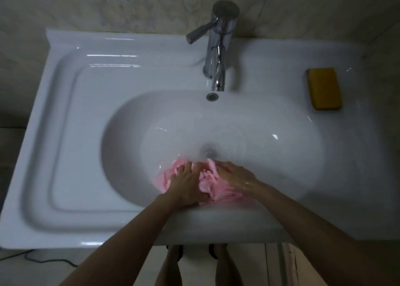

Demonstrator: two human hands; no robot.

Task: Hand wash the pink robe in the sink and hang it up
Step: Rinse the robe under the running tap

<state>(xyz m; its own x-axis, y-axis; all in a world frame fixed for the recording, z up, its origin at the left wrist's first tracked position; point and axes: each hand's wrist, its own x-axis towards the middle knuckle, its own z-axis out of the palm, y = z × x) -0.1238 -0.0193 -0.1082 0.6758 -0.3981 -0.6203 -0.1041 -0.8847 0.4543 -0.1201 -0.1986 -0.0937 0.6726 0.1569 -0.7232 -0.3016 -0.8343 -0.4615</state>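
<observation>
Both hands are down in the sink [65, 134], and the pink robe [207, 184] is bunched low in the basin, just below centre of the frame, against the near wall. The left hand [188, 186] has fingers and thumb dug into the cloth, so its grip is clamped on the robe. The right hand [236, 177], glistening wet, lies flatter, with its fingers stretched across the folds and pressing; its grip is apart, not closed round anything.

This looks like the middle of the wash. The robe is wet and being kneaded in shallow water near the drain [208, 152]. No stream shows from the tap [218, 47], though blur makes that hard to call. Whether soap has gone on cannot be told, as no lather is visible. By that reading, rinsing, wringing and hanging up remain, and nothing to hang it on is in view.

The count:
- one robe
- two hands
- one tap, top centre
- one yellow soap bar [324, 88] on the ledge at upper right
- one overflow hole [212, 96]
- one drain
- two feet at the bottom edge
</observation>
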